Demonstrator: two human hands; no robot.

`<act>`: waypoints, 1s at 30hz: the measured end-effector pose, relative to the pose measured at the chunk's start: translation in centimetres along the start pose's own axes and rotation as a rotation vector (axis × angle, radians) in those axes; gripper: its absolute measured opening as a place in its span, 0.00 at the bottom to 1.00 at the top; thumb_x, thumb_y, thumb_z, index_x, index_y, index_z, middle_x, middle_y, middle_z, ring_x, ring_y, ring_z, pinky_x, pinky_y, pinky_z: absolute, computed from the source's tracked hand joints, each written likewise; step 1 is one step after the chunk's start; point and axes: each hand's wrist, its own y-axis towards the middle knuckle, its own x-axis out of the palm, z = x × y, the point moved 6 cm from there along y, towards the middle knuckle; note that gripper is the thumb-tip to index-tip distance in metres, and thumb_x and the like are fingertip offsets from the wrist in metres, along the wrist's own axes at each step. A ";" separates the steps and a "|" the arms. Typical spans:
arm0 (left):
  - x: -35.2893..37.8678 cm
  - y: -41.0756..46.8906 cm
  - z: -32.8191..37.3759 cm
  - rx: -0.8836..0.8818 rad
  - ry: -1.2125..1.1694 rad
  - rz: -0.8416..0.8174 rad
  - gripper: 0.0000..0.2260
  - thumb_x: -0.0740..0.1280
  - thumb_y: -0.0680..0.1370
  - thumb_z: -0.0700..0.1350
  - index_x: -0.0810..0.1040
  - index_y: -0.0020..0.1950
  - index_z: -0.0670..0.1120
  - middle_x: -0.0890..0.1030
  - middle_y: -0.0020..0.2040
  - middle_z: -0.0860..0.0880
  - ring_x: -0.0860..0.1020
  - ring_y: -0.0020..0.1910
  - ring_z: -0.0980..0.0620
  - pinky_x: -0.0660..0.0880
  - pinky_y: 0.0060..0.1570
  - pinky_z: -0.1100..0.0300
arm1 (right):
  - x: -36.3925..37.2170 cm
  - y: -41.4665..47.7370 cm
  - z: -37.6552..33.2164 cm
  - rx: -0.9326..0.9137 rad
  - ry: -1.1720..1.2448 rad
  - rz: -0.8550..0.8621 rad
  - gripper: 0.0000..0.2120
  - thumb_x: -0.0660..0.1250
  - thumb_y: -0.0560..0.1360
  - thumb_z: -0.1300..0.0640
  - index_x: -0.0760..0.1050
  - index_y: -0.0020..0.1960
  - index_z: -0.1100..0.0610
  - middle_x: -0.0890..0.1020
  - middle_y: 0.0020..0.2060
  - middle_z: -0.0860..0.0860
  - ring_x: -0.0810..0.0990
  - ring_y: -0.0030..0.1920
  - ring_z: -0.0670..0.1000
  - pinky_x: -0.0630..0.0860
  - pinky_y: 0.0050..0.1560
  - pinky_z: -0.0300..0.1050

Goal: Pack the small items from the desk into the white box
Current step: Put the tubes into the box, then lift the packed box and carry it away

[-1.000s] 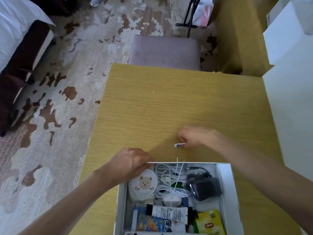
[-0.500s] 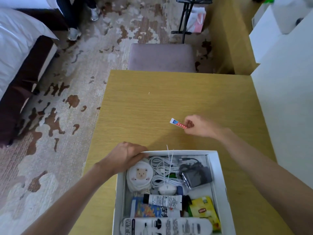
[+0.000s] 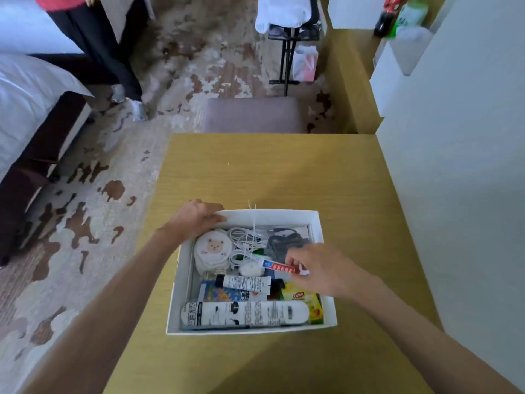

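Note:
The white box [image 3: 318,220] sits on the wooden desk [image 3: 270,172], near its front. My left hand [image 3: 196,218] grips the box's far left corner. Over the right middle of the box, my right hand [image 3: 321,270] pinches a small red, white and blue tube [image 3: 277,266], held level above the contents. Inside lie a round bear-print pouch [image 3: 213,250], coiled white cables [image 3: 244,243], a black charger [image 3: 284,243], a white tube with a black cap [image 3: 244,282], a large white tube [image 3: 247,314], a yellow tea packet [image 3: 302,297] and a colourful packet [image 3: 224,294].
A grey stool [image 3: 252,115] stands past the desk's far edge. A white wall or cabinet [image 3: 454,166] runs along the right. A bed [image 3: 31,109] is on the left, and a person's legs [image 3: 105,55] stand on the patterned carpet behind it.
My right hand lifted the small tube off the desk beyond the box and carried it back over the box's contents. My left hand stayed on the box corner.

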 end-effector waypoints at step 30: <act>3.4 -14.1 1.6 -0.677 -0.197 0.174 0.21 0.58 0.77 0.40 0.55 0.68 0.45 0.79 0.50 0.39 0.80 0.45 0.36 0.78 0.45 0.44 | 1.9 -0.6 2.1 0.442 0.274 0.610 0.33 0.62 0.79 0.62 0.49 0.78 0.51 0.58 0.77 0.53 0.70 0.68 0.59 0.76 0.59 0.57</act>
